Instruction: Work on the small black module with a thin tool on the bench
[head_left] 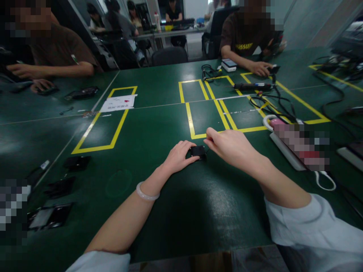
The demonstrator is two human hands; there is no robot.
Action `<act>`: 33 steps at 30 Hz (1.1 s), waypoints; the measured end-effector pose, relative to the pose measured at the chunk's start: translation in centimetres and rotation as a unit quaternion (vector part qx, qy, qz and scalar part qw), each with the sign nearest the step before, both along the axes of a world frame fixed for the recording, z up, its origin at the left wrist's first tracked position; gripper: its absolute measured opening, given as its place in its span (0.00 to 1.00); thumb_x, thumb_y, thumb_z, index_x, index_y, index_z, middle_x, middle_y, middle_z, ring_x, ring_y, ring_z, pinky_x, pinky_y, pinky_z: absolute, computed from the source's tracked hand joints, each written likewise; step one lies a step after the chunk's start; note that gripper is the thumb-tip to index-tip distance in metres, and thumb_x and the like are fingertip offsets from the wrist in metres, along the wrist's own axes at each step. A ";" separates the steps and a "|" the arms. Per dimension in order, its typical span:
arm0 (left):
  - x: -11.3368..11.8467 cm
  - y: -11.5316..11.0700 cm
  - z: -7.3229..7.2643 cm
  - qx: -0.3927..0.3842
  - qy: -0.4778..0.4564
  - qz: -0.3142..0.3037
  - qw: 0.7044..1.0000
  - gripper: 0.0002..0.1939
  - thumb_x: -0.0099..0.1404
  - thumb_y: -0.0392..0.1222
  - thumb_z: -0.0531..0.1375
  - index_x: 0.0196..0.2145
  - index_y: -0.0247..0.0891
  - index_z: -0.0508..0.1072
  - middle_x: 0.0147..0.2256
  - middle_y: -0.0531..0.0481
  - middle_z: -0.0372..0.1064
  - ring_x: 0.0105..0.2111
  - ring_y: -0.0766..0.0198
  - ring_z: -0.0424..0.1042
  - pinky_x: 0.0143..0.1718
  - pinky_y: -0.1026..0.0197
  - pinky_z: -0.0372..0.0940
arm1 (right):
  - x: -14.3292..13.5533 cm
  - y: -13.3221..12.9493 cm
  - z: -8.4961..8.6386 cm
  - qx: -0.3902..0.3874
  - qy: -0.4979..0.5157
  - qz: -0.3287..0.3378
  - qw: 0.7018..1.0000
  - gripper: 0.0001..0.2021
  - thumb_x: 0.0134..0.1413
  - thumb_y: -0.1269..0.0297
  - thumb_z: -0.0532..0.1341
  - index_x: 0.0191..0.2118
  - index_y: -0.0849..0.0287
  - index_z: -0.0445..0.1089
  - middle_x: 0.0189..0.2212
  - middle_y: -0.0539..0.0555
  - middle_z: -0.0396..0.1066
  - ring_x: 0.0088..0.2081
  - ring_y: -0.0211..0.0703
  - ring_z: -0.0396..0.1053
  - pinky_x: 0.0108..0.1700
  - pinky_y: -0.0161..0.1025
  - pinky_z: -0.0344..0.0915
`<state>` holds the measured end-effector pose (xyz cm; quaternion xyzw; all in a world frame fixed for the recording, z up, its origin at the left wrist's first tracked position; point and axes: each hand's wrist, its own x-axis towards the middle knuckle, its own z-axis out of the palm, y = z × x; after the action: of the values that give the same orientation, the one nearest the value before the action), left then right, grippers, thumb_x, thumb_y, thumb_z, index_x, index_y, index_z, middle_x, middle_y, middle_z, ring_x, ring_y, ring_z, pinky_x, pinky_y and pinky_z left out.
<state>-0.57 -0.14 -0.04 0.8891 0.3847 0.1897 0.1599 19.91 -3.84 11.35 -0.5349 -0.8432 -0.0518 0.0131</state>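
Observation:
A small black rectangular device (198,151) lies on the green table (159,124), in front of me. My left hand (181,155) grips it from the left, thumb along the near edge and fingers at the far edge. On the device's right side is my right hand (219,142), its fingers pinched together. Something thin and dark seems to run from the pinch toward the device, too small to make out. A pale bracelet circles my left wrist.
Black parts (77,162) lie at the left. A white paper label (119,103) sits across yellow tape outlines. Cables (279,104), a pink-cased item (300,145) and a black tool (252,87) are at the right. Two people sit across the table.

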 end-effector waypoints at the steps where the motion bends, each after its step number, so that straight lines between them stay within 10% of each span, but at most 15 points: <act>1: 0.0 0.0 0.0 -0.001 -0.001 0.001 1.000 0.19 0.66 0.55 0.56 0.46 0.39 0.66 0.42 0.46 0.67 0.41 0.55 0.66 0.43 0.54 0.63 | 0.0 0.0 0.0 0.002 0.000 0.001 1.000 0.13 0.66 0.59 0.46 0.42 0.59 0.63 0.27 0.55 0.74 0.29 0.48 0.73 0.25 0.37 0.43; 33: 0.1 0.0 -0.1 -0.005 -0.002 0.003 1.000 0.19 0.66 0.54 0.57 0.47 0.39 0.66 0.43 0.45 0.67 0.42 0.55 0.65 0.44 0.53 0.63 | 0.1 0.2 -0.6 -0.004 0.026 -0.008 1.000 0.13 0.66 0.57 0.45 0.45 0.58 0.62 0.29 0.53 0.75 0.30 0.48 0.73 0.26 0.38 0.44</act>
<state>-0.43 -0.14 -0.13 0.8866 0.3880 0.1903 0.1646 19.97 -3.62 10.77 -0.5432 -0.8383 -0.0344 0.0323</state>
